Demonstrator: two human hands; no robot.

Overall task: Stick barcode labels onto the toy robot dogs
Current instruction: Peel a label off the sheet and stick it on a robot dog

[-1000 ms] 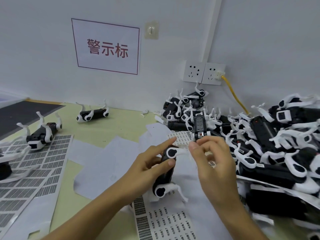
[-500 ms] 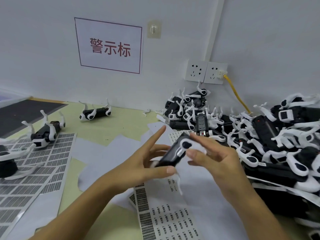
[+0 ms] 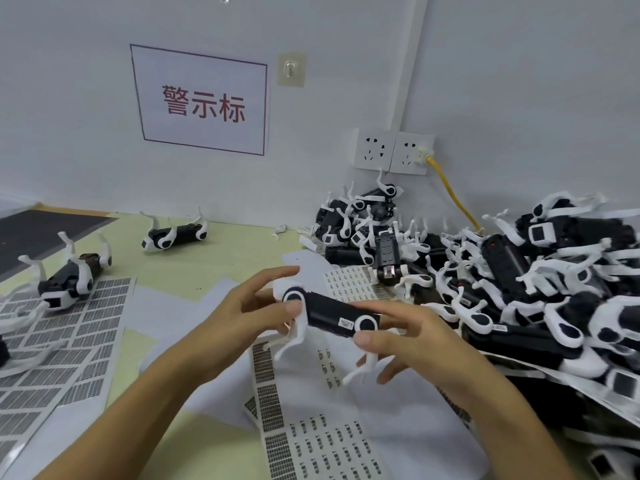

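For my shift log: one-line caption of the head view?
Both hands, left hand and right hand, hold a labelled toy robot dog above label sheets.

Toy robot dog (image 3: pixel 330 315): black body w/ white legs, held lengthwise above label sheets (image 3: pixel 311 441), legs pointing down, small barcode label (image 3: pixel 345 322) stuck on its side nr right end. Big pile of dogs (image 3: pixel 519 282) at right; two more (image 3: pixel 175 235) lie legs-up at left.

A small assembly or packing workshop: a heap of identical toy robot dogs (image 3: pixel 540 271) covers the desk (image 3: pixel 242 258) beside printed barcode label sheets (image 3: pixel 65 337), under a red-lettered wall sign (image 3: pixel 202 100) and double sockets (image 3: pixel 393 152).
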